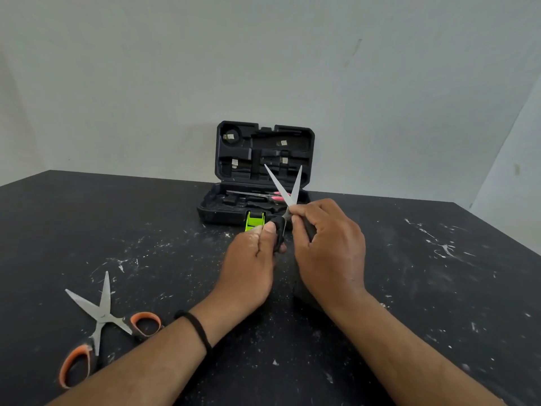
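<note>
Both my hands hold a pair of black-handled scissors (288, 190) upright above the middle of the black table (409, 288), blades spread in a V and pointing up and away. My left hand (253, 259) grips one black handle, thumb on top. My right hand (328, 244) curls round the other handle, which its fingers mostly hide. A second pair of scissors (101, 316), with orange and black handles, lies open on the table at the near left, apart from both hands.
An open black tool case (263, 171) stands at the back against the pale wall, lid upright, with a pink-handled tool (276, 196) in its tray. A lime green latch (255, 220) sits at its front. White flecks speckle the table.
</note>
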